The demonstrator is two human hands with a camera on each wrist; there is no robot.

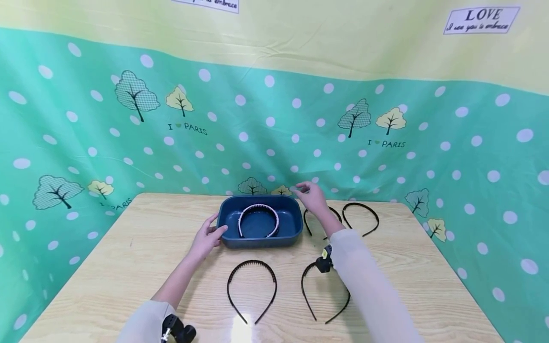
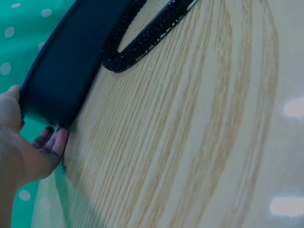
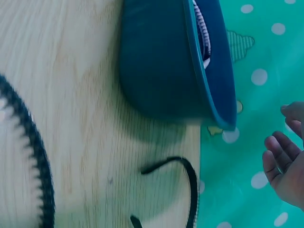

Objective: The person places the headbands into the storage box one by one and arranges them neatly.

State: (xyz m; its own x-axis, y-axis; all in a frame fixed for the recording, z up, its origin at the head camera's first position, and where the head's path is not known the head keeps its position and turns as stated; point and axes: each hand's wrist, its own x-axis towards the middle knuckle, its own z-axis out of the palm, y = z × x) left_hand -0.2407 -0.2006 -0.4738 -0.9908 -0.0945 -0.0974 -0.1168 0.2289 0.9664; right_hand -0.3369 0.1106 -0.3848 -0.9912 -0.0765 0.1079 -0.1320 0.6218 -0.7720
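A dark blue plastic bin (image 1: 261,243) sits near the back edge of the table. Inside it lies a white toothed headband (image 1: 277,221), with something dark partly behind it. My left hand (image 1: 207,237) grips the bin's left end, the thumb on one side and the fingers around the corner; the left wrist view shows the fingers (image 2: 58,141) at the bin's lower edge. Just past the bin's right end my right hand (image 1: 312,197) is raised, fingers loosely bent, holding nothing. In the right wrist view this hand (image 3: 289,161) is apart from the bin wall (image 3: 156,61).
Two black toothed headbands lie in front, one at centre (image 1: 252,262) and one partly under the right forearm (image 1: 302,286). Behind that arm is another black headband (image 1: 305,221), beside a further one (image 1: 360,205) at right. A green dotted curtain (image 1: 274,133) hangs behind the table.
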